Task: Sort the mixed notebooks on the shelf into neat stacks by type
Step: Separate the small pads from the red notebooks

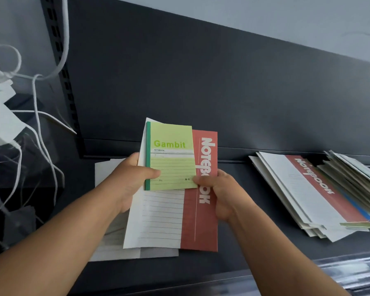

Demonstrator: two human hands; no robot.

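Fingers mostly hidden behind covers. Left hand (128,180) grips green notebook (171,161) and red notebook (201,223) together, above the shelf (254,210). Right hand (220,193) pinches their right side. Loose sheets (107,167) underneath, partly covered. Mixed stack (308,193) at right, cut off by frame; bare shelf between.

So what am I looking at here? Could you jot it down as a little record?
held: green notebook lying on a larger red notebook
left hand: grips both from the left, thumb on the green notebook
right hand: grips the red notebook's right edge, thumb at the green one's corner
pile: untidy, on the shelf to the right, a red-and-white cover on top
under the hands: pale sheets flat on the shelf
far left: white cables
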